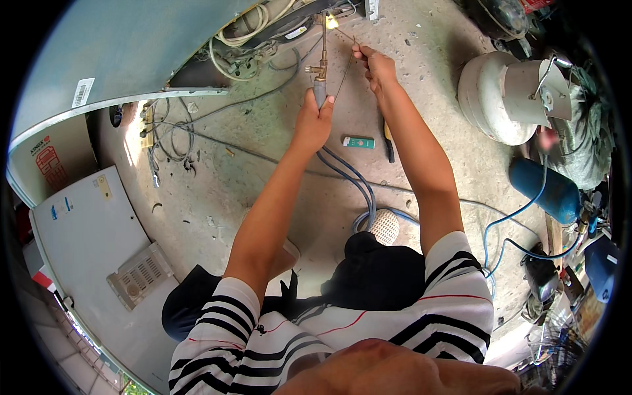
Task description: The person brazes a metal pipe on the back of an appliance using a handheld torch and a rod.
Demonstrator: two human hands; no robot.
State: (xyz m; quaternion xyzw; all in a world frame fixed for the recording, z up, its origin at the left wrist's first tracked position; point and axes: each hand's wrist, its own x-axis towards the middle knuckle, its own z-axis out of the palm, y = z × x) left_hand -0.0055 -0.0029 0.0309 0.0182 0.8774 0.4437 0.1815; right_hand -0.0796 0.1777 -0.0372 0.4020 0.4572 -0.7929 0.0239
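At the far side of the concrete floor, we grip the torch (320, 82) by its handle in our left hand (314, 118), stiff and hot-tipped, while our right hand (375, 66) pinches the thin, light, bendable rod (344, 71) near its top end.

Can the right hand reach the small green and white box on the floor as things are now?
Probably yes. The box lies on bare concrete just beside the right forearm, with nothing over it. But the right hand pinches a thin rod further ahead, so it would have to draw back and free its fingers.
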